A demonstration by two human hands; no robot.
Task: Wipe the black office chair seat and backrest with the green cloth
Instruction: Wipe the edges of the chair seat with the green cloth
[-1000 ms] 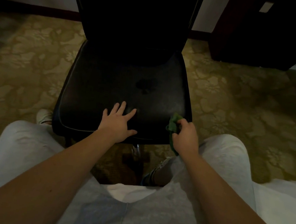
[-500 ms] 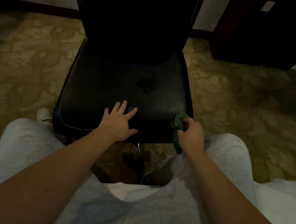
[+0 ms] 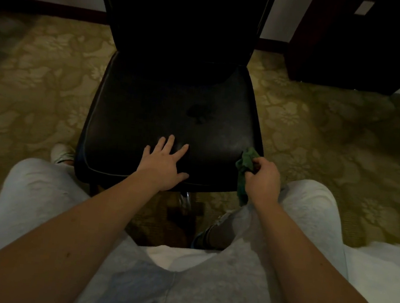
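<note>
I see patterned carpet [image 3: 42, 82] lying open on both sides of the black office chair [image 3: 173, 87]. Its backrest [image 3: 182, 22] is too dark to read and cut off at the top. The left hand [image 3: 162, 163] lies flat, fingers spread, near the front edge of the seat [image 3: 136, 120]. The right hand [image 3: 263, 182] grips the green cloth [image 3: 246, 162] at the seat's front right corner, with the cloth's tail hanging below.

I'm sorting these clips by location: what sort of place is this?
Probably a hotel room or bedroom: a floral-patterned gold carpet, dark wooden furniture by the wall, and what looks like white bedding under the seated person, who faces a black office chair.
</note>
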